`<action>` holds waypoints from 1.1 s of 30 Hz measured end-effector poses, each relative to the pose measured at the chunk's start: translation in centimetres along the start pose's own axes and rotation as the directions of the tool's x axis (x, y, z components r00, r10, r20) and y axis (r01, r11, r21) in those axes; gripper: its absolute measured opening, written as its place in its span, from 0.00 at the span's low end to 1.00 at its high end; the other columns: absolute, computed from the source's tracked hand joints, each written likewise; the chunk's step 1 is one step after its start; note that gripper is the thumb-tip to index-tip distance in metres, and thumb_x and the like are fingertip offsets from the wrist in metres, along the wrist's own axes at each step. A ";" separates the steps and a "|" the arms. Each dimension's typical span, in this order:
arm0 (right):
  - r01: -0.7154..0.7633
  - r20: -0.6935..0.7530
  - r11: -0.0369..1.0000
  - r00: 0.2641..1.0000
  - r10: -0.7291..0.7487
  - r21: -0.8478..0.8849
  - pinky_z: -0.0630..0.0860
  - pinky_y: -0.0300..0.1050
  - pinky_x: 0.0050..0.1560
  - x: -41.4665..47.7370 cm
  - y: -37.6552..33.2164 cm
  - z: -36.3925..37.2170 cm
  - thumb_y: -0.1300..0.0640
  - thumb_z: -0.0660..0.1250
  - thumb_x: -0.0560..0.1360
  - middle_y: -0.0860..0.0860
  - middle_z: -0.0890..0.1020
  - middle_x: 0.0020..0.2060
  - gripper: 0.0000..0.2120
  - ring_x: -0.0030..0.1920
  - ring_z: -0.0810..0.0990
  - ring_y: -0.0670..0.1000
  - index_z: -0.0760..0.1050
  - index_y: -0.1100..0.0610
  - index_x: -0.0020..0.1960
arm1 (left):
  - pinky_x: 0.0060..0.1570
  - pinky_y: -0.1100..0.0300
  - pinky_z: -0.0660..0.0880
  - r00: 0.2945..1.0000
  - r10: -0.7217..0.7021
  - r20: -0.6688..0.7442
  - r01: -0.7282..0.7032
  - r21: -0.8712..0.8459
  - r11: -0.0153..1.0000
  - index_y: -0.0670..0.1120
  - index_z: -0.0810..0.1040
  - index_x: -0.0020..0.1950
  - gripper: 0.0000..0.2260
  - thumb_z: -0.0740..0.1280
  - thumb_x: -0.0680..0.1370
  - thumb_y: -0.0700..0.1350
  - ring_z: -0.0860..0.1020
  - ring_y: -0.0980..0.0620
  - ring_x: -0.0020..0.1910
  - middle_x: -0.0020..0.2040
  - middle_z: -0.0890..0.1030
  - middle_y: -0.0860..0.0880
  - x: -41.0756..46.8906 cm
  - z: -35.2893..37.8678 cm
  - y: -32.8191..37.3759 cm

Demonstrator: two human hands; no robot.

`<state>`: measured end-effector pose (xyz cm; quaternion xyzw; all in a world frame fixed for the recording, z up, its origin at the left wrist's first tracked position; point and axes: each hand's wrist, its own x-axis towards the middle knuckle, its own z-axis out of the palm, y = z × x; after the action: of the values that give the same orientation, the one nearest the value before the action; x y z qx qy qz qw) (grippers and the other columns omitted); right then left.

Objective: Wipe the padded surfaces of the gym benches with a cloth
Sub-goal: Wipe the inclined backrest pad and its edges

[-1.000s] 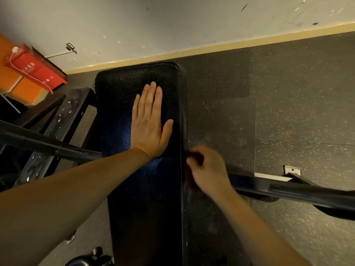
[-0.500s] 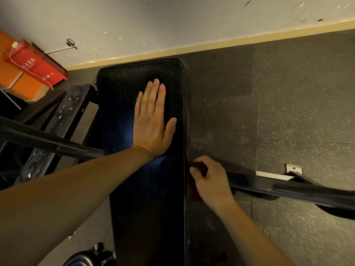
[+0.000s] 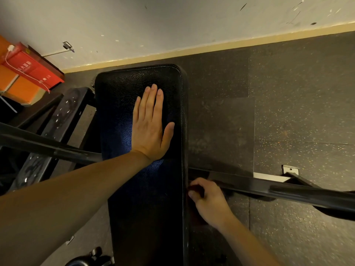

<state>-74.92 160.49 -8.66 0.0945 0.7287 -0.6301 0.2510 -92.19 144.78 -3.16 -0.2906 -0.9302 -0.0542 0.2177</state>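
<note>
A black padded gym bench (image 3: 119, 89) runs from near the wall toward me. My left hand (image 3: 149, 127) lies flat on the pad's top with straight fingers. My right hand (image 3: 209, 202) is curled around a dark reddish cloth (image 3: 195, 189) and holds it against the bench's right side edge. Most of the cloth is hidden under that hand.
A black metal bar (image 3: 288, 191) crosses under the bench from left to right. A dark rack frame (image 3: 48, 127) stands left of the bench. A red box (image 3: 32, 70) and orange boxes sit at the far left by the wall. Speckled rubber floor (image 3: 297, 112) lies to the right.
My right hand has slid with the cloth along the bench's right side edge toward me. My left hand has stayed flat on the pad.
</note>
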 end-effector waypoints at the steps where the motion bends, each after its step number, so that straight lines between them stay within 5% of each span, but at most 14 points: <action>1: 0.031 -0.036 0.999 0.999 -0.032 -0.037 0.77 0.33 0.42 0.9 -0.4 -0.4 0.57 0.65 0.82 0.44 0.79 0.45 0.06 0.43 0.81 0.43 0.77 0.46 0.52 | 0.80 0.38 0.51 1.000 0.000 -0.001 0.000 0.000 1.000 0.34 0.54 0.81 0.32 0.53 0.83 0.53 0.50 0.40 0.83 0.83 0.54 0.37 0.0 0.0 0.0; 4: 0.181 -0.292 0.982 0.938 -0.187 -0.046 0.80 0.47 0.55 4.7 -3.9 -2.6 0.56 0.67 0.81 0.45 0.81 0.47 0.04 0.49 0.81 0.45 0.78 0.48 0.54 | 0.80 0.39 0.50 1.000 -0.003 0.017 0.002 0.009 1.000 0.34 0.54 0.82 0.32 0.53 0.83 0.53 0.50 0.40 0.83 0.83 0.53 0.37 0.0 -0.1 0.0; 6: 0.282 -0.371 0.959 0.890 -0.265 -0.011 0.79 0.47 0.57 6.1 -4.9 -3.0 0.57 0.67 0.81 0.45 0.82 0.48 0.06 0.51 0.81 0.45 0.79 0.49 0.55 | 0.80 0.39 0.50 1.000 -0.008 0.023 0.007 0.020 1.000 0.35 0.54 0.82 0.33 0.53 0.83 0.54 0.50 0.40 0.83 0.83 0.53 0.37 0.0 -0.1 0.0; 8: 0.212 -0.280 0.976 0.941 -0.191 0.047 0.79 0.46 0.55 5.1 -3.4 -2.2 0.56 0.66 0.81 0.45 0.81 0.49 0.07 0.52 0.81 0.46 0.78 0.45 0.55 | 0.80 0.38 0.50 1.000 -0.002 0.018 0.002 0.007 1.000 0.34 0.54 0.82 0.33 0.53 0.83 0.53 0.50 0.40 0.83 0.83 0.54 0.37 0.0 0.0 0.0; 12: 0.060 -0.041 0.992 0.997 -0.065 -0.115 0.73 0.29 0.42 1.6 -0.7 -0.9 0.57 0.65 0.82 0.42 0.78 0.46 0.06 0.48 0.79 0.43 0.77 0.46 0.54 | 0.80 0.38 0.51 1.000 -0.005 0.005 0.005 -0.011 1.000 0.34 0.55 0.81 0.33 0.53 0.83 0.53 0.50 0.40 0.83 0.83 0.54 0.37 0.1 0.0 0.0; 15: 0.183 -0.201 0.974 0.958 -0.207 -0.131 0.78 0.41 0.55 4.3 -4.1 -3.0 0.57 0.66 0.82 0.43 0.79 0.46 0.05 0.49 0.80 0.45 0.77 0.48 0.56 | 0.80 0.38 0.50 1.000 -0.008 0.020 0.008 -0.005 1.000 0.34 0.54 0.81 0.33 0.53 0.83 0.53 0.50 0.40 0.83 0.83 0.54 0.37 0.1 -0.1 0.0; 18: 0.391 -0.438 0.915 0.809 -0.392 -0.097 0.74 0.33 0.53 6.7 -8.0 -4.6 0.60 0.67 0.80 0.40 0.80 0.44 0.06 0.48 0.79 0.39 0.78 0.48 0.52 | 0.80 0.39 0.50 1.000 -0.006 0.024 0.006 0.012 1.000 0.34 0.54 0.81 0.33 0.53 0.83 0.53 0.50 0.40 0.83 0.83 0.53 0.37 0.1 -0.2 0.0; 19: 0.406 -0.440 0.910 0.806 -0.397 -0.079 0.74 0.33 0.53 6.8 -8.0 -4.5 0.60 0.67 0.81 0.40 0.80 0.44 0.07 0.48 0.79 0.38 0.77 0.48 0.51 | 0.80 0.38 0.50 1.000 -0.005 0.025 0.005 0.009 1.000 0.34 0.54 0.81 0.33 0.53 0.83 0.53 0.50 0.40 0.83 0.83 0.53 0.36 0.1 -0.2 0.0; 22: 0.226 -0.222 0.972 0.947 -0.234 -0.064 0.78 0.44 0.54 4.6 -4.6 -2.8 0.56 0.66 0.82 0.43 0.80 0.47 0.06 0.49 0.80 0.43 0.77 0.46 0.54 | 0.80 0.37 0.51 1.000 -0.004 0.023 0.004 -0.004 1.000 0.34 0.55 0.81 0.33 0.53 0.83 0.53 0.50 0.39 0.83 0.83 0.54 0.36 0.0 -0.1 -0.1; 25: 0.134 -0.091 0.974 0.984 -0.153 -0.182 0.73 0.37 0.49 3.3 -2.8 -2.5 0.55 0.66 0.82 0.42 0.80 0.47 0.06 0.49 0.80 0.42 0.77 0.46 0.56 | 0.79 0.37 0.51 1.000 -0.005 0.020 0.005 -0.014 1.000 0.34 0.55 0.81 0.33 0.53 0.83 0.53 0.50 0.39 0.83 0.83 0.54 0.36 0.0 -0.1 -0.1; 31: 0.444 -0.493 0.893 0.763 -0.419 -0.072 0.75 0.35 0.49 7.9 -10.7 -5.9 0.60 0.67 0.80 0.39 0.79 0.42 0.07 0.45 0.79 0.37 0.77 0.47 0.51 | 0.80 0.38 0.50 1.000 0.001 0.017 -0.001 0.005 1.000 0.34 0.55 0.81 0.33 0.53 0.83 0.54 0.50 0.39 0.83 0.83 0.53 0.36 0.1 -0.1 -0.1; 33: 0.454 -0.480 0.889 0.768 -0.423 -0.057 0.75 0.34 0.50 7.2 -9.2 -4.7 0.60 0.66 0.81 0.39 0.78 0.43 0.09 0.47 0.79 0.37 0.75 0.45 0.51 | 0.80 0.38 0.50 1.000 0.004 0.016 -0.004 0.002 1.000 0.33 0.55 0.81 0.33 0.53 0.83 0.54 0.50 0.39 0.83 0.83 0.54 0.36 0.1 0.0 -0.2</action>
<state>-86.45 161.99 -3.74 0.0828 0.7495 -0.6500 -0.0945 -92.33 144.66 -3.09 -0.2928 -0.9313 -0.0505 0.2105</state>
